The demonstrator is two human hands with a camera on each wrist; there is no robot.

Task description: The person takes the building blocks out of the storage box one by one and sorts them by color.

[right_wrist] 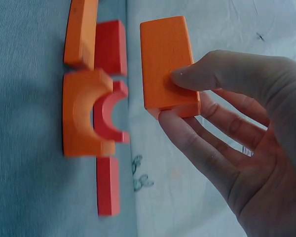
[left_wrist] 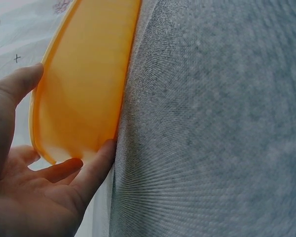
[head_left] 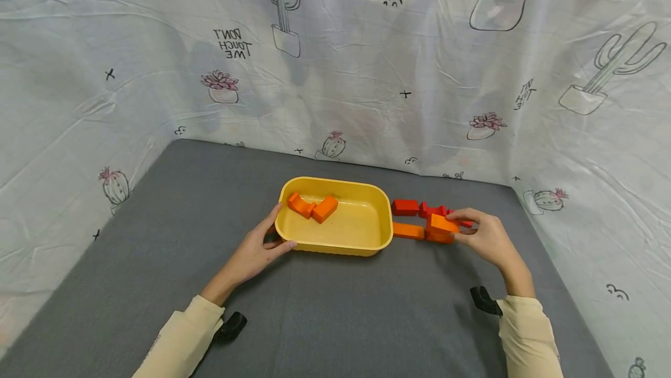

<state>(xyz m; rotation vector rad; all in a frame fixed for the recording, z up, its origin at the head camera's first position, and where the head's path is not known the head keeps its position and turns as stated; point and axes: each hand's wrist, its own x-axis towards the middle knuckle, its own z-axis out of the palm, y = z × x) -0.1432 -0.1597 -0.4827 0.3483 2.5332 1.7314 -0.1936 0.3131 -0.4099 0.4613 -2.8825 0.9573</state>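
A yellow plastic tray (head_left: 362,238) stands on the grey table, with an orange arched block (head_left: 301,205) and an orange rectangular block (head_left: 325,209) inside at its left. My left hand (head_left: 258,253) holds the tray's left end, thumb and fingers spread round the corner, as the left wrist view shows. In my right hand (head_left: 487,237) an orange rectangular block (right_wrist: 167,64) is pinched between thumb and fingertips, raised above the table. Below it lie an orange arched block (right_wrist: 76,113) and a long orange block (head_left: 409,231), right of the tray.
Behind the orange pieces is a row of red blocks: a rectangular one (head_left: 405,208), an arched one (right_wrist: 106,113) and a narrow one (right_wrist: 107,187). A white cloth (head_left: 346,75) printed with cactus drawings hangs round the table's back and sides.
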